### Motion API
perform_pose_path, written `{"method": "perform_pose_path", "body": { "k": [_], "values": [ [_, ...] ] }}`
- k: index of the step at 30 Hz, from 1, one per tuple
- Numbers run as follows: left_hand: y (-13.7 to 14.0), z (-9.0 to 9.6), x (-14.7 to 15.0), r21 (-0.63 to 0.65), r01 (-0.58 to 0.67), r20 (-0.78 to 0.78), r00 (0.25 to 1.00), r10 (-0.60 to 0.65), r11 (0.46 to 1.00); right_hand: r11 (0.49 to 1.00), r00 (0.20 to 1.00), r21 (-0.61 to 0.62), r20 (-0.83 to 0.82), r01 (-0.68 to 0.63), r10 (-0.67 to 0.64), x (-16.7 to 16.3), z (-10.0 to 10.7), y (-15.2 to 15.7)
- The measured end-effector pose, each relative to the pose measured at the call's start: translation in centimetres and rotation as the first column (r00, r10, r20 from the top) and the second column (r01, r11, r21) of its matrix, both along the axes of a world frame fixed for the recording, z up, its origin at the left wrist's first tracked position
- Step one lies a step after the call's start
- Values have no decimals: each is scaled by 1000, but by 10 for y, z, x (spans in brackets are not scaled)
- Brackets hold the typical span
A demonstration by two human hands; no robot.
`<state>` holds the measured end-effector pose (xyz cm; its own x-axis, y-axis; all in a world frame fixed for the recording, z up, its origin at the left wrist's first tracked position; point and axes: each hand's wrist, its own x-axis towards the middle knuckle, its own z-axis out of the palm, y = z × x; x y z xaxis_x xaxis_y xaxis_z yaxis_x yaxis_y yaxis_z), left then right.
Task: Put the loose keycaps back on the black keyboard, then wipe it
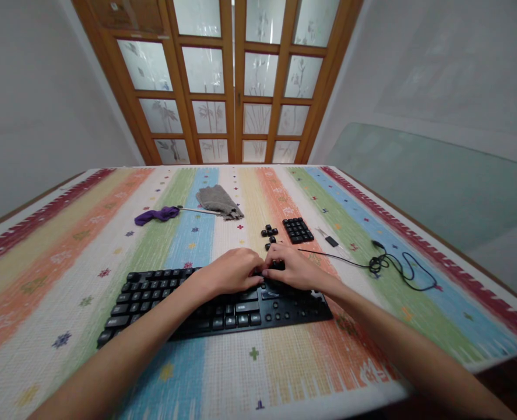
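A black keyboard [148, 294] lies on the striped tablecloth, and its right end shows several bare key mounts without caps. Over the keyboard's upper right part, my left hand [237, 269] and my right hand [291, 267] meet with fingertips close together. The fingers of both are bent and pinched. Whatever sits between them is too small or hidden to make out. Just beyond my right hand are several loose black keycaps [268, 231]. Beside these, more keycaps stand in a neat block [298, 230].
A small black-handled tool with thin wire prongs [330, 240] lies right of the keycap block. The keyboard's cable [375, 265] is bunched at the right. Farther back lie a purple cloth [157, 215], a thin rod [200, 210] and a grey cloth [220, 200].
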<state>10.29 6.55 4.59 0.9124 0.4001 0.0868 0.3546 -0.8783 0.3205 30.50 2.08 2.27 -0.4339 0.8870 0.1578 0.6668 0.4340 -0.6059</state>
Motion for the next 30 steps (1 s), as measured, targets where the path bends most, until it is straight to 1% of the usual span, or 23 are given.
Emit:
{"method": "perform_pose_path", "body": {
  "k": [5,14,18,20,21,23,24,26,30],
  "values": [
    [1,2,1,-10,-7,31,999,7,1000,1000,1000,5,-9,28,-27,-3,2,0],
    [2,-6,2,-14,26,18,999,-26,1000,998,996,58,77,29,-34,-10,7,-1],
    [2,-2,0,-18,29,16,999,-28,999,996,995,85,103,7,-16,-12,11,3],
    [3,2,-1,-13,19,25,1000,-19,1000,996,995,92,96,23,-32,-9,16,12],
    [3,4,-1,-9,9,32,999,-9,1000,994,993,96,100,58,-68,-6,18,19],
    [4,8,-2,3,-18,47,999,18,1000,979,974,107,130,172,-185,1,22,36],
    [5,9,-2,14,-37,58,998,36,999,963,952,116,160,244,-261,6,23,46],
    [7,10,-2,47,-94,87,992,89,994,942,923,124,194,313,-332,13,23,66],
    [10,8,-3,112,-222,130,970,207,969,926,891,127,252,355,-377,21,15,94]
  ]
}}
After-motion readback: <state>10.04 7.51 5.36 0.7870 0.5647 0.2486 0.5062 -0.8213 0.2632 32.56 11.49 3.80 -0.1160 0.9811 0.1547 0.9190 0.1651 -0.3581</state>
